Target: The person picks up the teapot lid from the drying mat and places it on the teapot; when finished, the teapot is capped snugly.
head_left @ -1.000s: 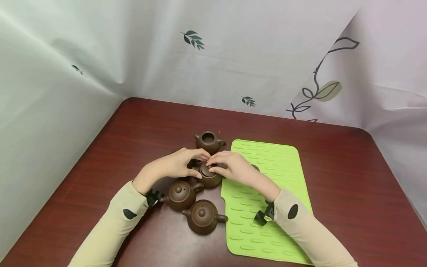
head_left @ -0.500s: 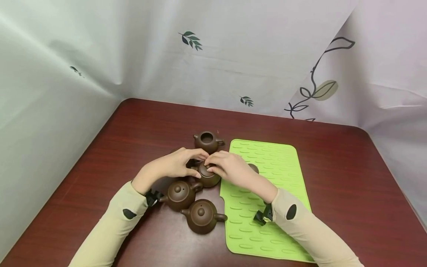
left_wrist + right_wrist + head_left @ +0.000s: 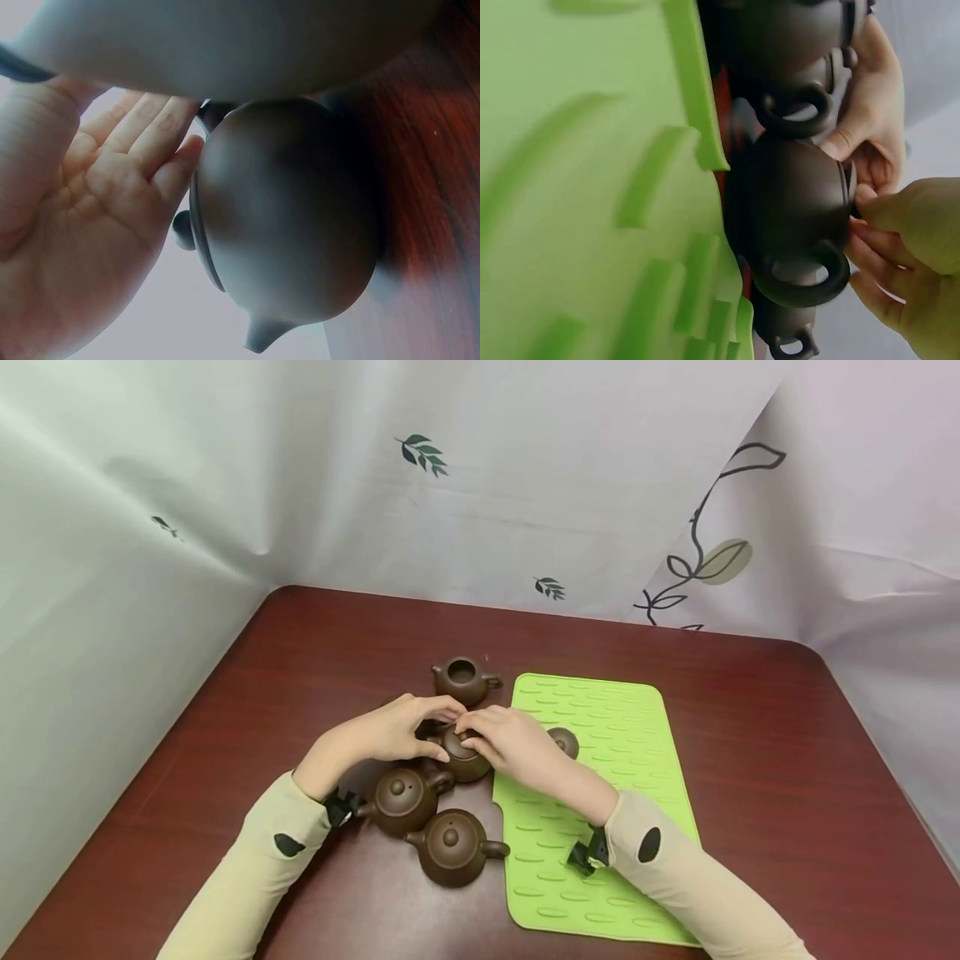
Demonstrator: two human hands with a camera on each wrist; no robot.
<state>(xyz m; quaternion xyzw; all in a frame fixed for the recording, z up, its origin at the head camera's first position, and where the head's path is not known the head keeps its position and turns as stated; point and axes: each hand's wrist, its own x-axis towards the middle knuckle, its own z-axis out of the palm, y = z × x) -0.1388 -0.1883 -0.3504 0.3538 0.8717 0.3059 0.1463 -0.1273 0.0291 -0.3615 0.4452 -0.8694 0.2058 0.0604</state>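
Note:
My left hand [image 3: 393, 727] curves round a brown clay teapot [image 3: 467, 766], thumb on its near side and fingers on its far side. The fingers of my right hand [image 3: 525, 747] pinch the knob of that teapot's lid [image 3: 455, 742], which sits at the pot's mouth. In the right wrist view the teapot's body [image 3: 799, 195] stands upright, its handle [image 3: 802, 289] towards my right hand. Another lidded teapot [image 3: 289, 217] shows beside my left palm in the left wrist view; in the head view my left hand mostly hides it.
Two lidded teapots, one [image 3: 405, 800] and another [image 3: 452, 847], stand nearer the front. Behind the hands is a lidless teapot [image 3: 463, 682]. A loose lid [image 3: 564, 742] lies on the green ridged mat [image 3: 600, 810] to the right, under my right forearm's reach.
My right hand has shifted slightly at the lid, its wrist lower in the view, so more of the loose lid on the mat shows. My left hand keeps its hold.

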